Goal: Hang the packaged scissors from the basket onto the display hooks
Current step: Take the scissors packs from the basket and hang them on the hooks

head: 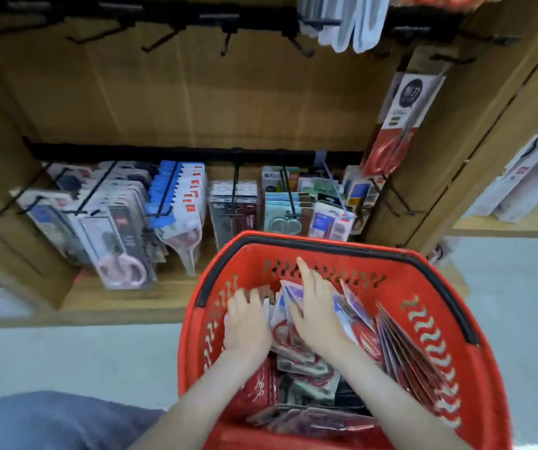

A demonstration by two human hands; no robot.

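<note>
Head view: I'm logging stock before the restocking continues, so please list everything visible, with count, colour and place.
basket: one, red with a black handle, before the display.
packaged scissors: many, mostly red-handled, loose in the basket.
upper hooks: one row, black, mostly bare, along the top rail.
lower hooks: one row, black, loaded with hung packs.
pink scissors pack: one, pink, front of a lower left hook.
red scissors pack: one, red and white, hanging at right.
display: one, wood-brown, behind the basket.
floor: grey, below.
trouser leg: one, blue-grey, bottom left.
left grip: fingers curled over pack tops in the basket.
right grip: flat on the packs, forefinger straight.
</note>
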